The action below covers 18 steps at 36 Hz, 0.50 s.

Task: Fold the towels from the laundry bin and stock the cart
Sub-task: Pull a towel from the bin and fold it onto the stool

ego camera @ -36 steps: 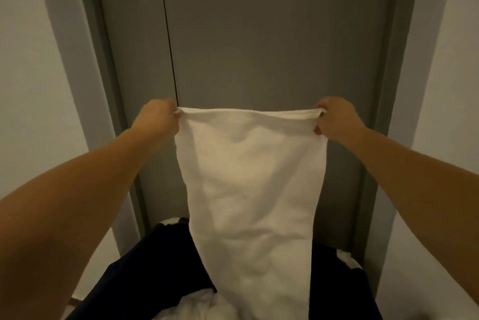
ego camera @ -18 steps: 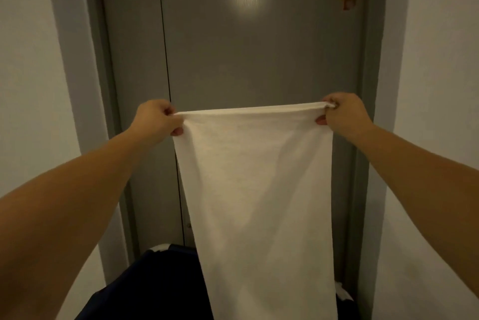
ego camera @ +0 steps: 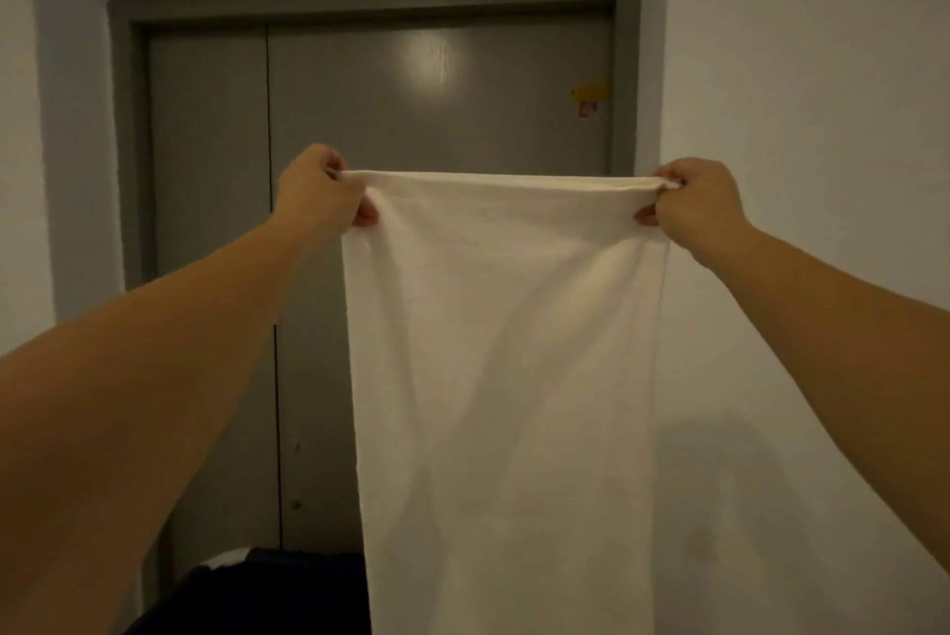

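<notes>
Towel (ego camera: 504,351) is hanging dead center, spread flat and running off the frame at 6 o'clock. Left hand (ego camera: 318,197) is pinching its top corner at 10 o'clock, and right hand (ego camera: 699,207) is pinching the other top corner at 2. Dark bin (ego camera: 267,593) is peeking in at 7. Grey door (ego camera: 411,120) is standing behind it all, with a yellow sticker (ego camera: 588,99) on it at 1.

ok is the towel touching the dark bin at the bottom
Cannot tell. The head view shows the towel running off the bottom edge beside the dark bin, its lower end unseen.
</notes>
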{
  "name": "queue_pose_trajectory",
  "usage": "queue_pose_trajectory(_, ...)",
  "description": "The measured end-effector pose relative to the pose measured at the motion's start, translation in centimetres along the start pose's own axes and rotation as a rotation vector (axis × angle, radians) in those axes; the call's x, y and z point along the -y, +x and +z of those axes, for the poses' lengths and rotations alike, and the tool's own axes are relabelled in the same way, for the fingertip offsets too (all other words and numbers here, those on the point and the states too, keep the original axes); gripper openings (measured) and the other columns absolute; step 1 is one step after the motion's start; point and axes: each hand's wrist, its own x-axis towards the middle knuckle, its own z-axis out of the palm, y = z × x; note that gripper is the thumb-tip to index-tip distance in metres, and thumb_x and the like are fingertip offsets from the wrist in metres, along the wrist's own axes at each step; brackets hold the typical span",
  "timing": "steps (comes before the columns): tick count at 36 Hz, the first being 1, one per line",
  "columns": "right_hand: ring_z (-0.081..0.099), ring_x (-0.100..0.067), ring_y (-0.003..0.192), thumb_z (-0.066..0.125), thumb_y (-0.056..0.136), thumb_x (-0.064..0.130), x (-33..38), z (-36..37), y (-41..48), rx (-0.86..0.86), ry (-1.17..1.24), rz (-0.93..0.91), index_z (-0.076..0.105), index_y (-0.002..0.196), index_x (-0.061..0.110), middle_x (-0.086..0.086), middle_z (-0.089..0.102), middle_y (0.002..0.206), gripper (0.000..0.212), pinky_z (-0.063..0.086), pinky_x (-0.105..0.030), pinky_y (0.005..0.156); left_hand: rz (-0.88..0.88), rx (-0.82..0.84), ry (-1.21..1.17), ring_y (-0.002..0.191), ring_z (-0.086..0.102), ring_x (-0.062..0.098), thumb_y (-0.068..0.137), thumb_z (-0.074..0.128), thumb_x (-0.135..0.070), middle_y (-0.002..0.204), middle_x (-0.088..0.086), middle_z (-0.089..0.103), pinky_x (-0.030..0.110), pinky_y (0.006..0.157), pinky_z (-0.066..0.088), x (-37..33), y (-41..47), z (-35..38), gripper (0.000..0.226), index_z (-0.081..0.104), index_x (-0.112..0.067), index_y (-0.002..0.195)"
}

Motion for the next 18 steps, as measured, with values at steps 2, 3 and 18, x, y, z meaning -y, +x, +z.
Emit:
queue_pose_trajectory(2,0.06,-0.032,0.099,0.073,0.074,-0.005,0.9,-2.4,-0.8,-0.06,-0.042,-0.018,0.069,0.102,0.01,-0.011,0.061,0.102,0.032,0.054,-0.047,0.089,0.038,0.039,-0.011,0.061,0.069,0.022,0.082,0.052,-0.005,0.072,0.013,0.067,0.042,0.071,0.061,-1.0,-0.2,0.3,0.016,0.046,-0.019,0.08)
queue_pose_trajectory(3,0.061,-0.032,0.098,0.073,0.074,-0.005,1.5,-3.5,-1.2,-0.089,-0.074,-0.026,0.069,0.1,0.011,-0.011,0.062,0.102,0.031,0.055,-0.047,0.088,0.057,0.051,-0.028,0.06,0.069,0.02,0.082,0.052,-0.005,0.072,0.013,0.067,0.042,0.071,0.061,-1.4,-0.3,0.5,0.016,0.046,-0.02,0.08)
queue_pose_trajectory(18,0.061,-0.031,0.1,0.073,0.072,0.0,9.0,-22.4,-11.1,-0.388,-0.573,-0.023,0.069,0.102,0.006,-0.015,0.066,0.106,0.031,0.051,-0.034,0.085,0.22,0.317,-0.324,0.081,0.069,0.023,0.086,0.06,-0.007,0.094,0.013,0.067,0.038,0.076,0.059,-10.2,-6.3,6.7,0.025,0.045,-0.027,0.082)
